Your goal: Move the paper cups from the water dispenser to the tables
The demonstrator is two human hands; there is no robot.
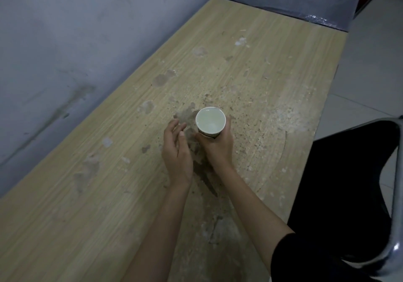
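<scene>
Head view, looking down: the fingers [227, 127] of the right hand [218, 148] are wrapped around the lower wall of a white paper cup [210, 120], which stands upright with its mouth open toward the camera, while the left hand [176, 153] sits just beside it with fingers loosely spread and curled, not touching the cup. Both bare forearms reach over a stained, light wooden table [272, 74] that runs along a scuffed grey wall [65, 42]. To the right, a black chair [349, 183] with a metal frame stands on pale floor tiles [375, 52].
</scene>
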